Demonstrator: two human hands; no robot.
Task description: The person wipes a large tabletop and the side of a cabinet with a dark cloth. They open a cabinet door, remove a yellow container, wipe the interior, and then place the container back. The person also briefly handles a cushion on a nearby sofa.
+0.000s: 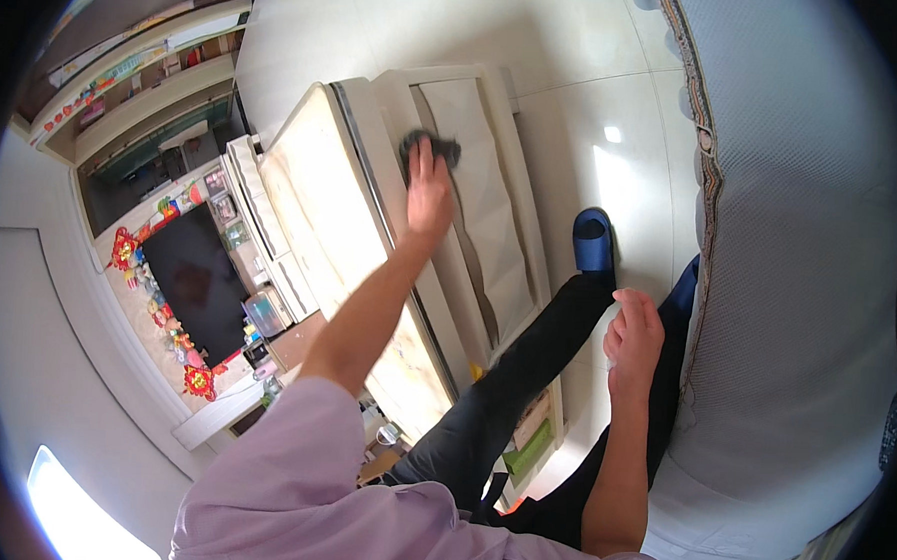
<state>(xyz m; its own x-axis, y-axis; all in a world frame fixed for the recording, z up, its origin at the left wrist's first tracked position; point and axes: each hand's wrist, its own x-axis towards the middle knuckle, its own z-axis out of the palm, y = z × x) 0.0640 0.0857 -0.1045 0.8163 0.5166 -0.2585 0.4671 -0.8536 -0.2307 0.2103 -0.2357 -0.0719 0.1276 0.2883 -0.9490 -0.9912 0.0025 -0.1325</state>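
My left hand (pixel 429 196) presses a dark grey cloth (pixel 445 151) against the side of a low cream cabinet-like table, at the upper edge of a drawer front (pixel 475 153) with a wavy relief. The cloth is bunched under the fingers and slightly blurred. Above that drawer lies the table's glossy, stone-look top (pixel 325 192), bright with glare. My right hand (pixel 635 341) hangs over my legs, away from the table, its fingers loosely curled. Its palm is turned from view, so whether anything small is inside cannot be told.
A sofa with a pale grey textured cover (pixel 804 220) and patterned trim runs along the right. One foot in a blue slipper (pixel 593 241) stands on the tiled floor (pixel 579 30). A television (pixel 193 280) ringed by ornaments and a shelf unit (pixel 157 79) are at left.
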